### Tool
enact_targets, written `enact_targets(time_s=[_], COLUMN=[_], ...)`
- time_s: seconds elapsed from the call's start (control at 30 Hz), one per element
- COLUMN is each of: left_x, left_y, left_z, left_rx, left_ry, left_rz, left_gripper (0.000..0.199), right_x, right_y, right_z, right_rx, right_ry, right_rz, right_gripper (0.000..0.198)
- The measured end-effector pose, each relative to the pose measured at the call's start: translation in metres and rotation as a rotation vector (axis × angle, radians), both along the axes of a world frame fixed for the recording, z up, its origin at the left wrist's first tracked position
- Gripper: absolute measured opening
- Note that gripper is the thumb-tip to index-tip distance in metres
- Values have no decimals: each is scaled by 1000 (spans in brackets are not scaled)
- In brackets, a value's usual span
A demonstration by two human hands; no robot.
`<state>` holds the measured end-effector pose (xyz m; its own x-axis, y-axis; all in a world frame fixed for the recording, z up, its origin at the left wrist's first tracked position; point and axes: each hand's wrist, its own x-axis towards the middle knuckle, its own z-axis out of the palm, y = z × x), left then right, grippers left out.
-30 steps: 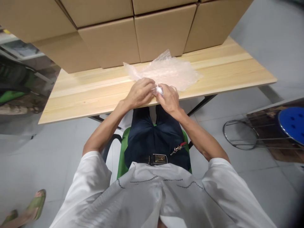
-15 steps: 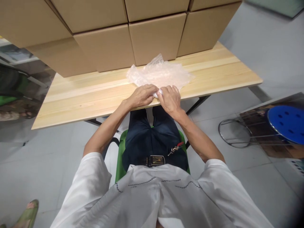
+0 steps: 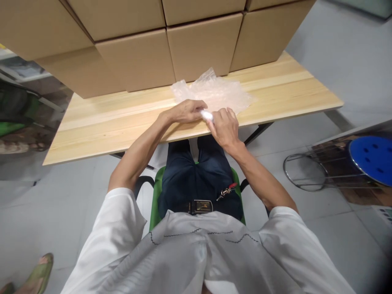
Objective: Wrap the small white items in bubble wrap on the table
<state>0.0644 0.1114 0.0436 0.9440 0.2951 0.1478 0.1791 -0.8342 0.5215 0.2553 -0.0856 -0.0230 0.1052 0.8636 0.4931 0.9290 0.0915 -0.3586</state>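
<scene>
White and small, a rounded object [image 3: 207, 116] sits pinched between the left hand [image 3: 186, 111] and right hand [image 3: 225, 127], each grip closed on it at the pale wooden tabletop's [image 3: 107, 126] near edge; crinkled bubble wrap [image 3: 214, 92] lies behind, before smooth cardboard boxes [image 3: 202, 45].

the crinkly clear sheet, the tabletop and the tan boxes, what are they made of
Crinkly clear sheet: likely bubble wrap or thin plastic film, translucent and glossy. Pale tabletop: wood or wood laminate, showing plank lines and grain. Tan boxes: matte cardboard with seams.
</scene>
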Motion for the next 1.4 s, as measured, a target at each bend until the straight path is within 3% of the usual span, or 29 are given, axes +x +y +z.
enact_targets(time_s=[0.17,0.33,0.47,0.67,0.8,0.93,1.0,1.17,1.27,1.4], left_x=[20,35,34,6,-13,-21,-20,4,18,23], left_y=[16,9,15,55,61,34,13,-31,-39,-37], left_z=[-9,-19,-24,-34,-23,-4,-4,-31,-39,-30], left_rx=[68,232,306,363,362,412,465,490,440,387], left_ry=[-20,-9,-18,-13,28,240,150,1,29,16], left_rz=[60,194,259,384,510,721,661,154,100,81], left_gripper=[41,40,45,59,60,56,55,60,63,58], right_x=[26,39,36,30,26,24,24,25,31,46], right_y=[22,34,35,39,37,32,30,33,37,34], right_z=[-8,5,9,17,39,56,59,53,48,37], right_rx=[-39,-164,-204,-236,-355,-425,-438,-422,-399,-363], right_ry=[95,139,120,85,56,24,16,18,6,39], right_rz=[-126,-190,-224,-253,-288,-272,-268,-282,-270,-216], right_gripper=[52,72,68,56,52,56,57,55,54,49])
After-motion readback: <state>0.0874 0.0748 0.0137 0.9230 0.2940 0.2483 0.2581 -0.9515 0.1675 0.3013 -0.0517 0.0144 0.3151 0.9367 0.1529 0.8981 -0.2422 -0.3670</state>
